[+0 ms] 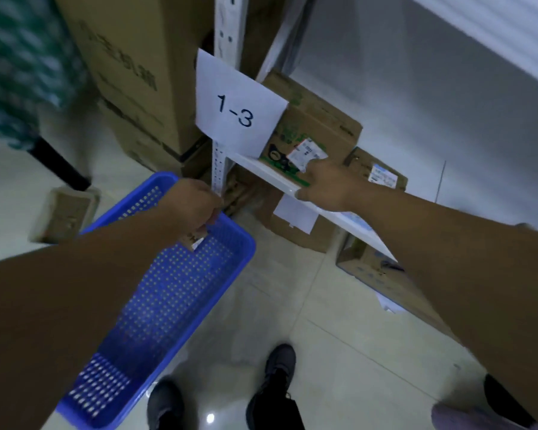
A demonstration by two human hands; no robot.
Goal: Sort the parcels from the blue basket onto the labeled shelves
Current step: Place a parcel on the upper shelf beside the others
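Though blur softens everything, shoes (281, 364) show nearest, cut off by bottom edge. Beyond them, left hand (196, 206) clenched round far rim of basket (249, 246); small brown parcel (194, 241) under fist, mostly hidden. Farther right, right hand (326, 187), fingers stretched, tips unclear, rests against green-printed box (317, 125) on shelf (261, 167). "1-3" sign (236, 113) hides box's left end.

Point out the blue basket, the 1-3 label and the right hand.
blue basket (184, 290), head view, bare mesh bottom
1-3 label (235, 111), head view, between the digits
right hand (330, 189), head view, back of hand
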